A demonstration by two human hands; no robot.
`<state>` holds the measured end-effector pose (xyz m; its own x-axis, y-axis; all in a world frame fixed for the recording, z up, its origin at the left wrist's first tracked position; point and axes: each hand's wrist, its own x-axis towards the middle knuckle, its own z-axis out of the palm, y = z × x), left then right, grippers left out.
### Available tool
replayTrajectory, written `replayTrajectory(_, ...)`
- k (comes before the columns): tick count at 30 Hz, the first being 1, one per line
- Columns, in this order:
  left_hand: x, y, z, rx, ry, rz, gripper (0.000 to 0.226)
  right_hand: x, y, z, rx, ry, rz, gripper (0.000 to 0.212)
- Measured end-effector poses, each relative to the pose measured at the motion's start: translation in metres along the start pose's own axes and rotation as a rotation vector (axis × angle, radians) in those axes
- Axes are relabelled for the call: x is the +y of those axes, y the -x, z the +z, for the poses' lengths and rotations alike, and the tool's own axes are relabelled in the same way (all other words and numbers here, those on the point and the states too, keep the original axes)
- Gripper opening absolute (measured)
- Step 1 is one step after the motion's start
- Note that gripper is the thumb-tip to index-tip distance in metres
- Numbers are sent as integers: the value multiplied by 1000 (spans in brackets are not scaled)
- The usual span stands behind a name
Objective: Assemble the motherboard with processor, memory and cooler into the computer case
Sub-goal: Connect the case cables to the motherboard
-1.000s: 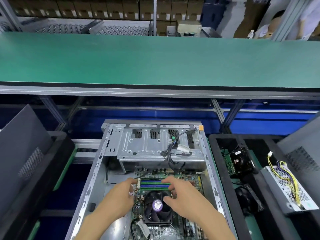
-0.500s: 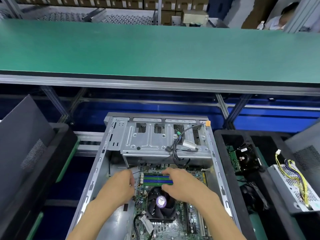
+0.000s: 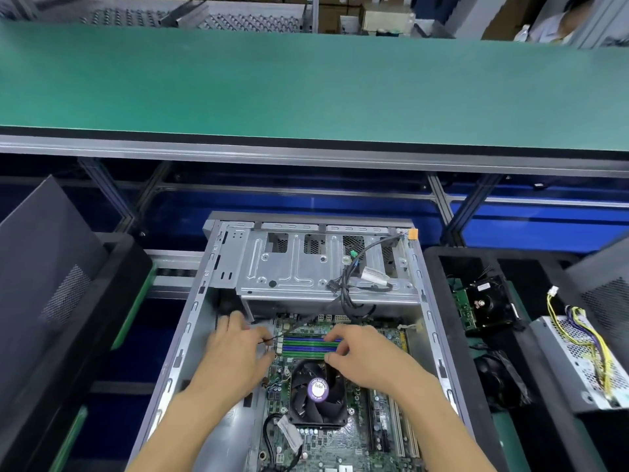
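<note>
Inside the open computer case (image 3: 190,335), lying flat below the green bench (image 3: 306,86), the motherboard (image 3: 343,441) sits on the case floor, under and toward the person from the metal drive cage (image 3: 299,267). The cooler (image 3: 318,391) with its black fan and round purple label is mounted mid-board. The memory sticks (image 3: 306,347), blue and green, lie in their slots just beyond the cooler, between the two hands.

Left hand (image 3: 235,352): at the left end of the memory sticks, fingers curled, pinching a thin black wire (image 3: 269,339) that runs across the board's edge.

Right hand (image 3: 367,356): at the right end of the memory sticks, fingers bent down onto them, thumb toward the cooler; it grips that end.

A black cable bundle (image 3: 347,284) hangs over the drive cage. To the right, a black tray (image 3: 432,267) holds another board with fan (image 3: 483,304), beside a power supply (image 3: 578,356) with yellow wires.
</note>
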<state>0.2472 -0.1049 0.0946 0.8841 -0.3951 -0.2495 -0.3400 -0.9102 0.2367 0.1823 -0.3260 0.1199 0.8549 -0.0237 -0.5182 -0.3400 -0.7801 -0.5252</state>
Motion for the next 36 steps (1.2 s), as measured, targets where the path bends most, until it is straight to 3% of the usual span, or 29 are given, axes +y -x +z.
replayTrajectory(3,13,0,-5,28,140,129,19,1,3,-2,64,-45,-20,31)
replayTrajectory(6,24,1,-9,-45,414,182,17,2,11,-8,178,-53,-14,23)
replayTrajectory(10,34,0,-10,-46,532,235,26,4,20,-16,462,-44,56,42)
replayTrajectory(15,54,-4,-11,91,632,293,23,0,24,-17,787,-293,-71,20)
replayTrajectory(20,66,-7,-12,188,637,270,13,-1,13,-12,635,-293,-89,33)
replayTrajectory(24,70,-9,-12,203,604,235,11,2,7,-9,639,-406,-128,21)
replayTrajectory(36,82,-7,-17,345,507,168,6,-1,6,-2,654,-425,-151,15)
